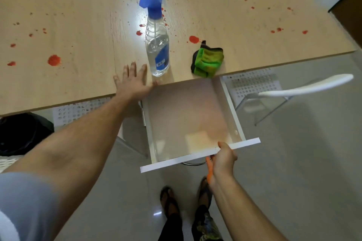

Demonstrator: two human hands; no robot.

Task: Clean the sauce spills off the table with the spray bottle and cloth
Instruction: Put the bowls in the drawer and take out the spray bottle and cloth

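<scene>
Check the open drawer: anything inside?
The drawer looks empty: bare pale bottom, nothing on the visible part. Its back end is covered by the table edge, so that part can't be checked.

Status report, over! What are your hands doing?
Left hand flat on table. Right hand gripping open drawer. Spray bottle, cloth untouched.

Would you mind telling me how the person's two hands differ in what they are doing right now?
The left hand lies flat and open on the table beside the spray bottle, holding nothing; the right hand is closed on the front panel of the open drawer. The left reaches far forward; the right stays nearer the body. Both are bare.
</scene>
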